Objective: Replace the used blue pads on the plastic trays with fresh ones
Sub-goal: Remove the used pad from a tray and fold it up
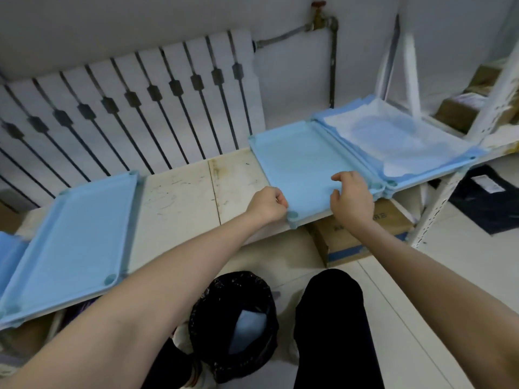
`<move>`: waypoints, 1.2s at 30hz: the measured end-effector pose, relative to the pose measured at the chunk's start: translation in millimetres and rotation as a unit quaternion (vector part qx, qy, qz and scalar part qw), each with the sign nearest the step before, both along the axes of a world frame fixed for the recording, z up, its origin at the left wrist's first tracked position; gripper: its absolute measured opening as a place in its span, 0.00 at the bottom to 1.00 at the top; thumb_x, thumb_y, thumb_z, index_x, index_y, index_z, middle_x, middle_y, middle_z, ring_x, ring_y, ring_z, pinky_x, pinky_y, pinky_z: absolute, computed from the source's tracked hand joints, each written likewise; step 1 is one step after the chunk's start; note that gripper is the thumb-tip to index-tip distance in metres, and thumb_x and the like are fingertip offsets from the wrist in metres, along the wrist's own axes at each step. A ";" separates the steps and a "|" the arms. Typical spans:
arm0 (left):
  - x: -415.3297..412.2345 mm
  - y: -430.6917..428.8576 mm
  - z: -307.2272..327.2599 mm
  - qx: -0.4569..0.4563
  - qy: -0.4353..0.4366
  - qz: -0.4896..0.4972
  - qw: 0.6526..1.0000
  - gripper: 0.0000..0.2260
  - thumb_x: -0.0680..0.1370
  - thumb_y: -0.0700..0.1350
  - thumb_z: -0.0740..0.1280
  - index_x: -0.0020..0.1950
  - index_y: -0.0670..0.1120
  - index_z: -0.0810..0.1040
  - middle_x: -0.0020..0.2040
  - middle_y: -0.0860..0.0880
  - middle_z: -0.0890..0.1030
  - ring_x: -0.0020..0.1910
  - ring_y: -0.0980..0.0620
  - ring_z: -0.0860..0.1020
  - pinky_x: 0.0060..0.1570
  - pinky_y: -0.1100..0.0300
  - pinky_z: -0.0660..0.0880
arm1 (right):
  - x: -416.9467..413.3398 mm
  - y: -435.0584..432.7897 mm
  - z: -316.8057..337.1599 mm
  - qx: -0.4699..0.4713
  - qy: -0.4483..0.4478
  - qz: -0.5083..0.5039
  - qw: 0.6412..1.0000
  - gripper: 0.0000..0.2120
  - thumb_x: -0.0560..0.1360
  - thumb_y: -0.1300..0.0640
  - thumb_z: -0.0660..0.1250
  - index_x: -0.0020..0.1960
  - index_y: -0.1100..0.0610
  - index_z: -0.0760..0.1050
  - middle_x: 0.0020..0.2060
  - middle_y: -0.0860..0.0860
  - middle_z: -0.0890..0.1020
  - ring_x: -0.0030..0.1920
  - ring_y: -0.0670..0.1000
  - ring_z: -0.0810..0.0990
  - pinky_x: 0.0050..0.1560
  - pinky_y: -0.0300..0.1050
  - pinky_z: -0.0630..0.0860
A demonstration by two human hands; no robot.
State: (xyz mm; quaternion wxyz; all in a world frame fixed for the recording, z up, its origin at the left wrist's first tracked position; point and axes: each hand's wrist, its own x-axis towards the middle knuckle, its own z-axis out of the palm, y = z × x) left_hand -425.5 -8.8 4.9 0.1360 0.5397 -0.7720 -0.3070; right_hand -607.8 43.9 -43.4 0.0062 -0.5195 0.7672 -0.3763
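Blue plastic tray [293, 215] lay lengthwise away from us on the table [179, 197]; our 2 hands sat at its near edge, left hand [268, 204] curled tight, right hand [351, 200] loosely curled; whether either pinched a pad, we couldn't tell.

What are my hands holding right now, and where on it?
The left hand pinches the flat blue pad at its near left corner; whether the right hand grips its near edge cannot be told.

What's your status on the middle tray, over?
Left hand pinching blue pad at near corner of middle tray. Right hand curled over near edge, grip unclear. Nothing blocking the pad.
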 end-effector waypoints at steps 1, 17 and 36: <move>-7.4 -0.7 1.7 -0.006 -0.009 -0.011 1.000 0.09 0.73 0.34 0.61 0.41 0.47 0.77 0.45 0.51 0.79 0.46 0.53 0.75 0.47 0.62 0.72 | -12.6 -0.4 -0.2 0.011 0.029 -0.017 0.999 0.16 0.75 0.65 0.61 0.62 0.58 0.73 0.61 0.55 0.73 0.59 0.56 0.73 0.49 0.51 0.73; -57.7 -36.1 -19.9 0.034 -0.240 -0.077 0.967 0.17 0.71 0.36 0.62 0.32 0.54 0.59 0.34 0.54 0.60 0.41 0.50 0.64 0.38 0.60 0.62 | -110.6 -37.9 -0.4 0.193 -0.095 -0.111 0.970 0.07 0.74 0.67 0.59 0.52 0.64 0.70 0.53 0.59 0.71 0.53 0.62 0.74 0.49 0.57 0.75; -4.9 -58.9 47.7 -0.104 0.158 0.046 0.981 0.28 0.72 0.42 0.65 0.70 0.39 0.63 0.60 0.47 0.75 0.61 0.45 0.75 0.58 0.50 0.74 | 42.2 -82.2 123.2 -0.078 -0.309 0.354 0.879 0.11 0.74 0.62 0.70 0.56 0.54 0.80 0.53 0.52 0.82 0.53 0.53 0.81 0.59 0.44 0.77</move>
